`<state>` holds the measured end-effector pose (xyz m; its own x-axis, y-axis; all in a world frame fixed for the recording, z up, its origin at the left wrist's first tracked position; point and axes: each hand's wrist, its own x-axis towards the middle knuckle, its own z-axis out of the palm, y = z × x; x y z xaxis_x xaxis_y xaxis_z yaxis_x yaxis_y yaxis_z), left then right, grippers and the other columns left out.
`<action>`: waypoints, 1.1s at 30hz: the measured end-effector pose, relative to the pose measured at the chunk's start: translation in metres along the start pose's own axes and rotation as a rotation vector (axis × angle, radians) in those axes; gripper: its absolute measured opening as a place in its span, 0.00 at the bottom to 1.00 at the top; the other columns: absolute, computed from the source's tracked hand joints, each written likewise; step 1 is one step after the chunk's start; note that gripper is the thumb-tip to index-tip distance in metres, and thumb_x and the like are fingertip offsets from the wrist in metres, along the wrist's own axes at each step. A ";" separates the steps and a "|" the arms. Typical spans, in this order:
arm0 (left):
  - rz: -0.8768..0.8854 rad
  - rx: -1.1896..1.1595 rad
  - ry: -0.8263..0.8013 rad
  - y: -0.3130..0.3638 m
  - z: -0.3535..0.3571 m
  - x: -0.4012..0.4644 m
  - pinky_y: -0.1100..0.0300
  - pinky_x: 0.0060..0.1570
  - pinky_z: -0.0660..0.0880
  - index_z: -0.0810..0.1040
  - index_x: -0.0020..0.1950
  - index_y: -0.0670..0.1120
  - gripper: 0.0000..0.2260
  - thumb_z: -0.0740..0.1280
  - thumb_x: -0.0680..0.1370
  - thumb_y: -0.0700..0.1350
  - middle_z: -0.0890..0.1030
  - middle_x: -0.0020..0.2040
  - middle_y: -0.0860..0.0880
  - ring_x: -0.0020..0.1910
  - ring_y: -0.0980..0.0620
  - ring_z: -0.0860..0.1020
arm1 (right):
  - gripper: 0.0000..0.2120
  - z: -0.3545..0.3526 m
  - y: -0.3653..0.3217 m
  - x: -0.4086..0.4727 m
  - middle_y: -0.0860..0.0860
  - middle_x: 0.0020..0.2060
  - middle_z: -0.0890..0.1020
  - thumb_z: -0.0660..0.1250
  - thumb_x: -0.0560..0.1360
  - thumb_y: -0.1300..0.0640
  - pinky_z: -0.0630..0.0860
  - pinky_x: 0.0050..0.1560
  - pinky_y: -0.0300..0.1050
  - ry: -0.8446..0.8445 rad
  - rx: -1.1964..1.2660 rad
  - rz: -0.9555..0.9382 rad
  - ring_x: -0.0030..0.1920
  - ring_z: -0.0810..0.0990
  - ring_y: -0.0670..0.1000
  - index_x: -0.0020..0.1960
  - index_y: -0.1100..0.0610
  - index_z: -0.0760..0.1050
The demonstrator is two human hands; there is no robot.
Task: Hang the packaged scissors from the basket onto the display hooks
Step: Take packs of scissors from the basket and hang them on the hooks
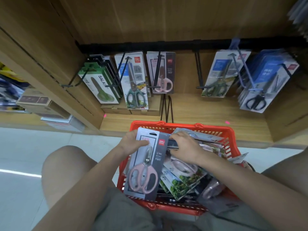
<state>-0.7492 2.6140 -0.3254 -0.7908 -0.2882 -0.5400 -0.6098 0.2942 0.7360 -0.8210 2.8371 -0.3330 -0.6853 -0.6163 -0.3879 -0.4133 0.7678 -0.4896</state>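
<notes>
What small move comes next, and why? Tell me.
Probably lift the pink scissors pack in the left hand to the hook holding the matching pink pack; its hang hole is free, and the right hand is sorting in the basket.

- The red plastic basket point(196, 126) stands on the floor, before the wooden display shelf point(216, 112).
- The grey carded pack of pink-handled scissors point(145, 165) lies over the basket's left rim, with the left hand point(133, 142) at its top-left.
- The right hand point(185, 147) rests on packs inside, right of that card.
- Black wire display hooks point(199, 70) hang behind, above the basket.
</notes>
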 end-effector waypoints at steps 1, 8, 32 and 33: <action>0.005 -0.019 0.010 0.000 0.000 0.000 0.43 0.64 0.80 0.83 0.61 0.41 0.11 0.74 0.79 0.35 0.87 0.56 0.42 0.59 0.40 0.85 | 0.26 -0.004 0.000 0.000 0.54 0.69 0.75 0.70 0.78 0.54 0.68 0.73 0.52 0.004 0.003 0.011 0.73 0.69 0.55 0.75 0.55 0.71; 0.082 -0.255 -0.034 0.004 -0.003 0.003 0.44 0.59 0.82 0.82 0.61 0.44 0.09 0.73 0.81 0.41 0.88 0.57 0.43 0.56 0.41 0.87 | 0.17 -0.063 0.023 0.001 0.55 0.62 0.81 0.70 0.77 0.58 0.78 0.59 0.50 -0.128 -0.125 0.066 0.59 0.79 0.56 0.65 0.56 0.76; 0.304 0.089 -0.038 0.097 0.066 0.031 0.55 0.49 0.78 0.83 0.57 0.44 0.08 0.67 0.85 0.46 0.87 0.52 0.45 0.49 0.46 0.84 | 0.11 -0.143 0.069 -0.049 0.45 0.33 0.79 0.72 0.79 0.55 0.68 0.32 0.38 -0.255 -0.045 0.037 0.32 0.76 0.45 0.39 0.51 0.76; 0.313 0.103 -0.036 0.098 0.070 0.032 0.58 0.47 0.76 0.83 0.57 0.43 0.07 0.67 0.85 0.45 0.86 0.51 0.45 0.47 0.47 0.82 | 0.12 -0.149 0.069 -0.049 0.44 0.30 0.79 0.73 0.79 0.55 0.67 0.29 0.35 -0.221 -0.024 0.026 0.29 0.75 0.41 0.38 0.52 0.76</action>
<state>-0.8379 2.6976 -0.2988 -0.9410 -0.1371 -0.3093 -0.3372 0.4548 0.8243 -0.9053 2.9467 -0.2312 -0.5487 -0.6179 -0.5631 -0.4132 0.7860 -0.4599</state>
